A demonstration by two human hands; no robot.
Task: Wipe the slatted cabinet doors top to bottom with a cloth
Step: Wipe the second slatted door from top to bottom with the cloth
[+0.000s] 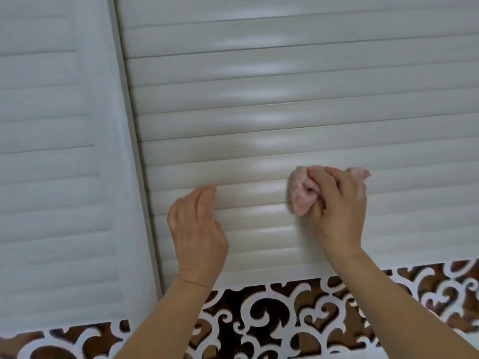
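I see the right hand (337,203) with its fingers (317,200) curled tight around a bunched pink cloth (302,195), pressing it onto a lower slat of the right cabinet door (259,99). The left hand (197,229) lies flat, fingers straight, holding nothing, braced against the same door. I judge the wiping is near the bottom slats; next I'd drag the cloth sideways along the slat, then drop toward the scrollwork panel (285,307).
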